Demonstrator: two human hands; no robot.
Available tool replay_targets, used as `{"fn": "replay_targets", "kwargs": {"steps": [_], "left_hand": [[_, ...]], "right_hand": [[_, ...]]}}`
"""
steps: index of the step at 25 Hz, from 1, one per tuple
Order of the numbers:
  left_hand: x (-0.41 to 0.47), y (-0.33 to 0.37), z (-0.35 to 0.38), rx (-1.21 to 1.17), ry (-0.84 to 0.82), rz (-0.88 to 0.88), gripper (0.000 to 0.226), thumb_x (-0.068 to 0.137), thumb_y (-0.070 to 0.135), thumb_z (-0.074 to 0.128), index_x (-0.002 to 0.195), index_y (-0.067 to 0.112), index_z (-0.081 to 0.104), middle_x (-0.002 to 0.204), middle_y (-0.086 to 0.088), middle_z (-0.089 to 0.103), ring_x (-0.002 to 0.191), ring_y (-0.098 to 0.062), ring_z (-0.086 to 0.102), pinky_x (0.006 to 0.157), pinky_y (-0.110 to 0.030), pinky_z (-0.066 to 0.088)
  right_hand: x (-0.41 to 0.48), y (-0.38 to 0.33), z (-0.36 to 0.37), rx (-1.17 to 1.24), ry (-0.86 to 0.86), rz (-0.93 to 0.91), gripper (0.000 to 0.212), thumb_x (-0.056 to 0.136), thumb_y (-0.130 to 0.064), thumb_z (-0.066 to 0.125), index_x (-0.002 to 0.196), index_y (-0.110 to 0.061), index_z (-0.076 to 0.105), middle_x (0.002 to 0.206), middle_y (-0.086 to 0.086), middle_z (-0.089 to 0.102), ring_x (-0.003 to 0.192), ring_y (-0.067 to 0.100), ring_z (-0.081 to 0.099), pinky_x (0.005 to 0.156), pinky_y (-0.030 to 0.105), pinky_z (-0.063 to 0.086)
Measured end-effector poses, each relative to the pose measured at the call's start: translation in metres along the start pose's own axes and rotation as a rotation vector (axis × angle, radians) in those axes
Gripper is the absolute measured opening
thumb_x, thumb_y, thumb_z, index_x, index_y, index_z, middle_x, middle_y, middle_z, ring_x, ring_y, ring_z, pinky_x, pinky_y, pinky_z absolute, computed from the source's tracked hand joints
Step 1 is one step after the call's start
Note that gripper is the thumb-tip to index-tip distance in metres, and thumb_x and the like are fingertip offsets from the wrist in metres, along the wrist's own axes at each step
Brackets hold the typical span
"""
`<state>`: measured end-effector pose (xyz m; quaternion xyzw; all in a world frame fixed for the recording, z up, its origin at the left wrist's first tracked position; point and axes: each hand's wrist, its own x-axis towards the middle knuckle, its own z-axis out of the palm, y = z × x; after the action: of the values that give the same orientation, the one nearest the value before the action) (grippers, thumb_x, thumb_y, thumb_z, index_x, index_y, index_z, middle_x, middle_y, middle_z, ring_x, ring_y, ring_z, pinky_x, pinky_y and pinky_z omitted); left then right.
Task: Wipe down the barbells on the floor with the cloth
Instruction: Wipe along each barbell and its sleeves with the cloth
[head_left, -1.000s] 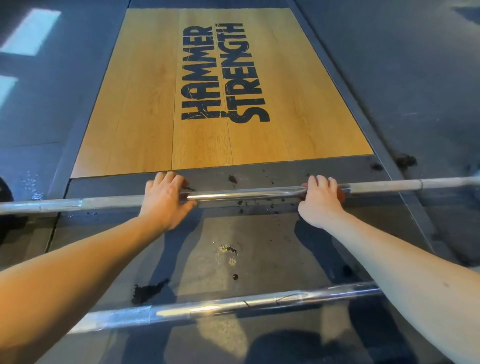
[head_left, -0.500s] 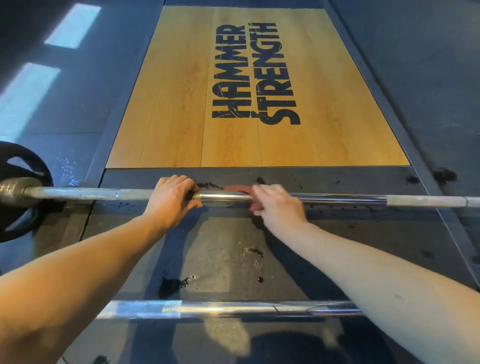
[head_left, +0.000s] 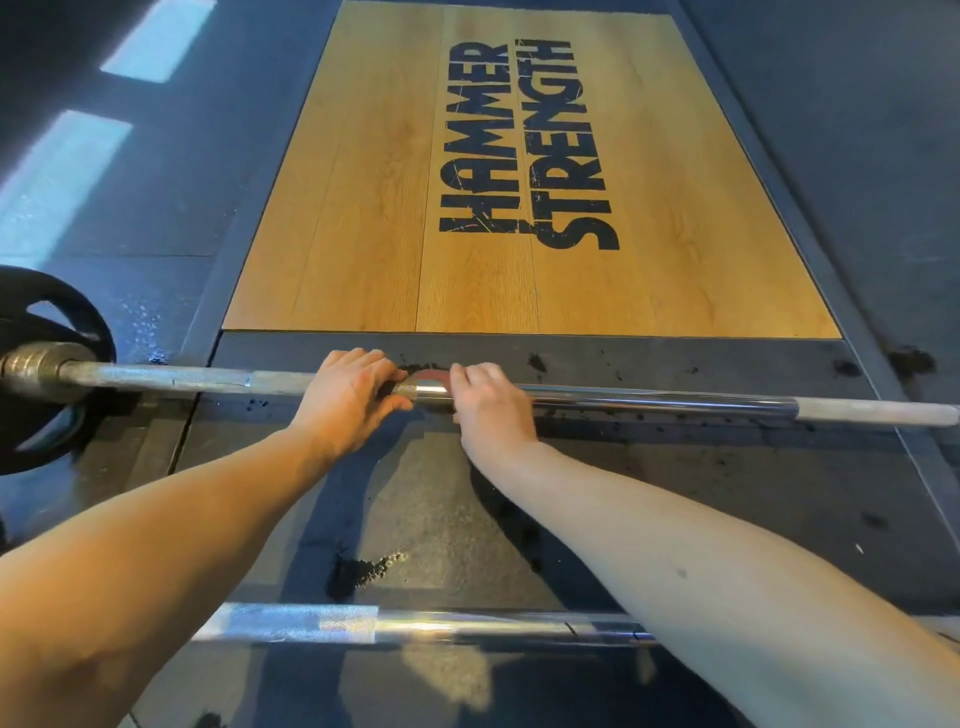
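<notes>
My left hand (head_left: 347, 397) has its grip round the far barbell (head_left: 649, 400), my right hand (head_left: 488, 408) holding the cloth (head_left: 430, 375) against it.

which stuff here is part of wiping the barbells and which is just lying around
Job: far barbell, near barbell, cloth under right hand, left hand gripping the far barbell.
Lying about: weight plate, wooden platform, dark crumbs.
</notes>
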<state>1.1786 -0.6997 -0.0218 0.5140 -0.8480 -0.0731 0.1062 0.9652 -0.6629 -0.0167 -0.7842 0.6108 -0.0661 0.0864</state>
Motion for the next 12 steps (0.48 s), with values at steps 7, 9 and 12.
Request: {"fn": "replay_targets", "kwargs": {"steps": [7, 9, 12], "left_hand": [[0.001, -0.003, 0.001, -0.106, -0.017, 0.029, 0.034, 0.094, 0.045, 0.064, 0.103, 0.013, 0.068, 0.092, 0.002, 0.059, 0.080, -0.018, 0.055, 0.073, -0.036, 0.050], [0.005, -0.006, -0.001, -0.181, -0.052, 0.024, 0.033, 0.093, 0.043, 0.068, 0.104, 0.012, 0.068, 0.090, 0.007, 0.056, 0.078, -0.014, 0.052, 0.071, -0.034, 0.050], [0.016, -0.010, -0.006, -0.282, -0.134, -0.064, 0.032, 0.089, 0.042, 0.073, 0.107, 0.015, 0.069, 0.089, 0.007, 0.062, 0.076, -0.015, 0.059, 0.074, -0.033, 0.051]], "right_hand": [[-0.051, 0.103, -0.022, 0.078, 0.044, 0.136, 0.054, 0.098, -0.022, 0.067, 0.148, -0.015, 0.050, 0.146, 0.000, 0.054, 0.139, 0.022, 0.040, 0.097, 0.045, 0.052], [-0.058, 0.119, -0.020, 0.131, 0.081, 0.194, 0.052, 0.095, -0.021, 0.071, 0.144, -0.013, 0.055, 0.144, 0.001, 0.056, 0.139, 0.022, 0.041, 0.096, 0.050, 0.054], [-0.058, 0.126, -0.019, 0.118, 0.088, 0.172, 0.053, 0.094, -0.021, 0.073, 0.143, -0.013, 0.056, 0.144, 0.002, 0.057, 0.138, 0.024, 0.042, 0.095, 0.049, 0.052]]}}
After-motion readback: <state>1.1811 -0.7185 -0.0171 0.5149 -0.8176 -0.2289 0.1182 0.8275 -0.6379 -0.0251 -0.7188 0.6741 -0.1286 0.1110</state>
